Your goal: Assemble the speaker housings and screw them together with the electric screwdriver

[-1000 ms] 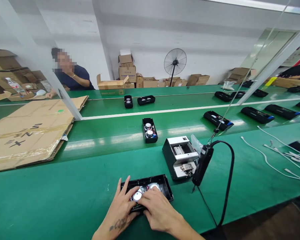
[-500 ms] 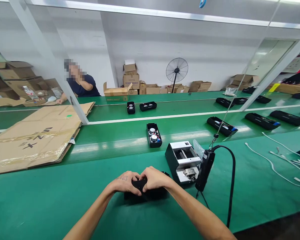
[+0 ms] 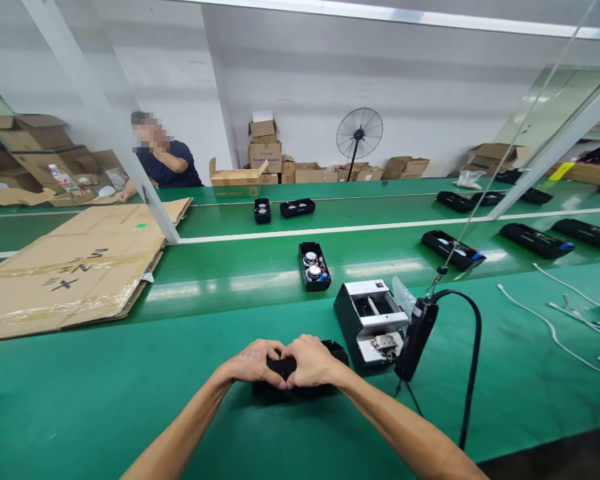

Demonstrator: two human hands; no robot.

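On the green bench in front of me lies a long black speaker housing [image 3: 336, 352], its middle mostly covered by my hands. My left hand [image 3: 257, 362] grips it from the left, fingers curled over the far side and thumb on the near side. Close against it, my right hand [image 3: 311, 363] clasps the same housing, so the thumbs and fingertips almost meet. Just right of the housing stands a black and white screw feeder [image 3: 373, 320]. Beside that an electric screwdriver [image 3: 417, 340] hangs from a cord.
An open speaker housing [image 3: 315, 267] with two round drivers sits on the green line [image 3: 240, 280] beyond. More black housings [image 3: 535, 240] lie to the right. Flattened cardboard [image 3: 80, 267] covers the left. White cables [image 3: 545, 317] lie at right. A person [image 3: 167, 163] sits across.
The camera view has shifted slightly, so the background sits a little differently. Both hands stay on the black housing with nearly the same grip.
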